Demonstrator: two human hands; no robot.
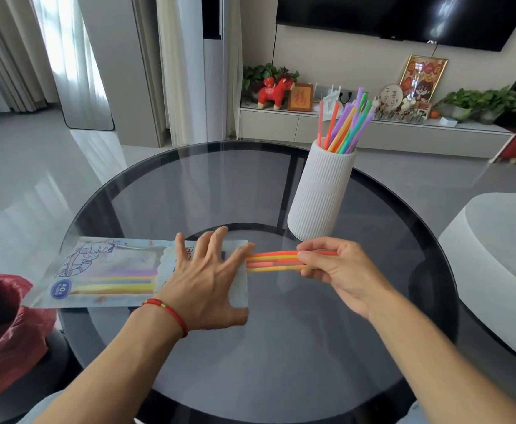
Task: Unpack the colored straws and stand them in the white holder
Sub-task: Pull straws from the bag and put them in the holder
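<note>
A printed plastic straw packet (106, 270) lies flat on the round glass table (250, 347), its open end pointing right. My left hand (207, 280) presses flat on that end with fingers spread. A small bunch of orange, yellow and red straws (270, 261) sticks out of the opening, and my right hand (339, 270) pinches their right ends. More yellow and purple straws show through the packet. The white ribbed holder (321, 194) stands upright behind my right hand with several colored straws (346, 127) in it.
A red plastic bag (2, 328) sits open at the table's left edge. A white rounded seat (501, 258) is close on the right. A low TV cabinet with plants and ornaments (372, 130) runs along the far wall.
</note>
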